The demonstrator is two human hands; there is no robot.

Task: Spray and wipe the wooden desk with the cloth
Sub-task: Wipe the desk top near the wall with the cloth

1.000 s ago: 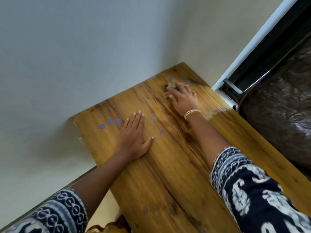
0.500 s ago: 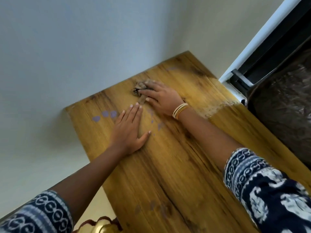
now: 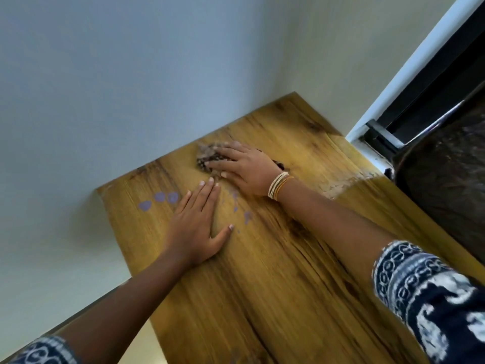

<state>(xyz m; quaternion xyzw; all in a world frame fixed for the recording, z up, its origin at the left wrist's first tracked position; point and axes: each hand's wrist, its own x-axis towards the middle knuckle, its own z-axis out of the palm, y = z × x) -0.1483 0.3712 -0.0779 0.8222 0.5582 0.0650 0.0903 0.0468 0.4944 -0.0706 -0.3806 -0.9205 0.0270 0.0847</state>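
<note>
Right hand [image 3: 245, 170], fingers flat, pressed crumpled brown cloth [image 3: 210, 156] on yellow wooden bench [image 3: 275, 285]; slid back toward far corner. Left hand [image 3: 195, 228] stayed flat, grasping nothing. Wiping ongoing, probably.

A golden-brown wooden desk [image 3: 262, 285] streaked with dark grain is marked by lilac spots [image 3: 158, 200]. A mottled brown-and-grey cloth [image 3: 207, 156] is seen upon it. Gold and cream bangles [image 3: 278, 186] and navy sleeves with white patterning [image 3: 430, 298] are worn. The wall [image 3: 131, 74] is coloured pale blue-grey.
</note>
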